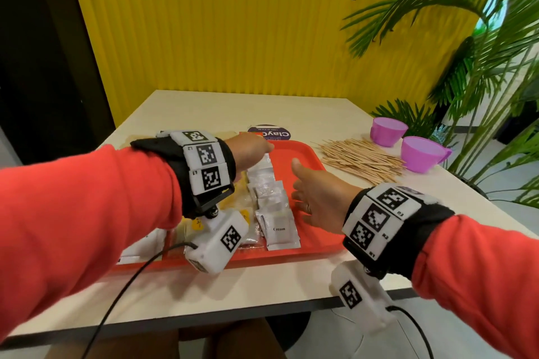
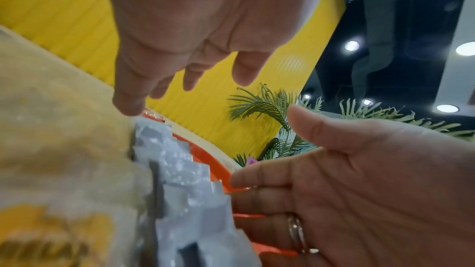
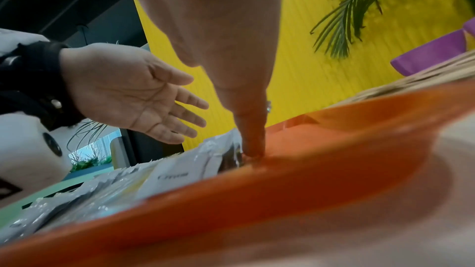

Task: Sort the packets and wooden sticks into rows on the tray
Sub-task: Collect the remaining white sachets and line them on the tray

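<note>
A red tray (image 1: 309, 160) lies on the table. On it runs a row of overlapping white cream packets (image 1: 272, 198), with yellowish packets (image 1: 239, 201) in a row to their left. My left hand (image 1: 253, 148) hovers flat over the far end of the white row, fingers straight, holding nothing. My right hand (image 1: 315, 198) stands on edge on the tray, its straight fingers (image 3: 252, 141) against the right side of the white row (image 3: 180, 172). A heap of wooden sticks (image 1: 361, 160) lies on the table right of the tray.
Two purple cups (image 1: 388, 131) (image 1: 423, 154) stand beyond the sticks, by a palm plant (image 1: 481, 67). A round printed label (image 1: 269, 132) lies behind the tray. A yellow ribbed wall closes the table's far side. More white packets (image 1: 140, 245) sit at the tray's near left.
</note>
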A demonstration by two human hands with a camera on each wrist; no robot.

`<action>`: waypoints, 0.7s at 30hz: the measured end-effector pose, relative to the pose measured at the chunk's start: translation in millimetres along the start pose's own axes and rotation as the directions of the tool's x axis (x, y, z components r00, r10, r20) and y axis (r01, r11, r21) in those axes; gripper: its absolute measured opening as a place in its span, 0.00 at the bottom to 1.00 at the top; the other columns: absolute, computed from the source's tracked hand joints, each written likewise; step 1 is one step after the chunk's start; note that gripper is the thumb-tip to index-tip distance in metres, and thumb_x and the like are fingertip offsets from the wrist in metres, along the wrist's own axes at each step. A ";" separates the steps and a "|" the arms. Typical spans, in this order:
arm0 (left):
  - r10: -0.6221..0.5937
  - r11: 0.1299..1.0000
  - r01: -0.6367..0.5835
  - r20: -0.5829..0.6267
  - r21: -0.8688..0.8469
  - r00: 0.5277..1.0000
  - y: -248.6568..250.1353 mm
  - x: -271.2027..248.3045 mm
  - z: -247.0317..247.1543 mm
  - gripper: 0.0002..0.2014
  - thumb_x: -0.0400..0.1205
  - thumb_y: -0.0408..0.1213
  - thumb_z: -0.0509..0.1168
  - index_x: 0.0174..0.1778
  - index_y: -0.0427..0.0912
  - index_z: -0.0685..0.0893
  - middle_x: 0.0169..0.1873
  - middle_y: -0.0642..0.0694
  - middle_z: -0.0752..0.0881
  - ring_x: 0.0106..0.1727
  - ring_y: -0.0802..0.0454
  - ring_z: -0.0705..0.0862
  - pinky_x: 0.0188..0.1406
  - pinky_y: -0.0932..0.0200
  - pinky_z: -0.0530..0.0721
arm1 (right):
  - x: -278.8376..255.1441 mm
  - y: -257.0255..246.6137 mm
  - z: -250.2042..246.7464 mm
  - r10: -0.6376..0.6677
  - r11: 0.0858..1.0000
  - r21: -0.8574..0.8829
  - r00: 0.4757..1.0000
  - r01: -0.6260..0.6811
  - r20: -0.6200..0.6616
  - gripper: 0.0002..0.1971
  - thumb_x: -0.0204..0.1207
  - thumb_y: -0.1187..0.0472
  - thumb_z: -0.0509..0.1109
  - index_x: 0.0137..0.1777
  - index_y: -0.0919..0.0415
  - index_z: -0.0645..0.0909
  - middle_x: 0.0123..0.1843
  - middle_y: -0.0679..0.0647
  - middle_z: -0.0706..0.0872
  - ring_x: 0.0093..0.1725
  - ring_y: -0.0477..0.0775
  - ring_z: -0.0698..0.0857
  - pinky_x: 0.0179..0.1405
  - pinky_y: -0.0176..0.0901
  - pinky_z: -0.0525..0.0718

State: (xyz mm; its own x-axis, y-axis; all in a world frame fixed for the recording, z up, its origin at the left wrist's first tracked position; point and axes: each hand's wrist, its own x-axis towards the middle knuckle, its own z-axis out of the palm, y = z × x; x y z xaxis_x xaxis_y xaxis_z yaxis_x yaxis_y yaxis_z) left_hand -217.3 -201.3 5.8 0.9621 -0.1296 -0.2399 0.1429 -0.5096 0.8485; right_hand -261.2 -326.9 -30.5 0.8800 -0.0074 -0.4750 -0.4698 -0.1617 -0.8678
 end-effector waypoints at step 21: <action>-0.019 0.917 0.042 0.062 -0.396 0.998 -10.5 6.9 17.4 0.23 0.86 0.44 0.54 0.77 0.39 0.67 0.77 0.42 0.67 0.78 0.44 0.67 0.78 0.46 0.63 | 6.6 -9.3 19.1 -0.071 0.994 0.085 0.997 0.070 0.009 0.35 0.83 0.38 0.47 0.82 0.61 0.55 0.82 0.57 0.61 0.77 0.54 0.66 0.69 0.47 0.66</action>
State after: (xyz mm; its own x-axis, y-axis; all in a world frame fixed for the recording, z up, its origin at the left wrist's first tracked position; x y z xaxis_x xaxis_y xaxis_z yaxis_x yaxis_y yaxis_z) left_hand -216.2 -211.6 -13.1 0.9429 -0.1723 -0.2849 0.2638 -0.1356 0.9550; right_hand -252.4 -306.7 -28.4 0.9105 0.0134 -0.4132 -0.4111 -0.0772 -0.9083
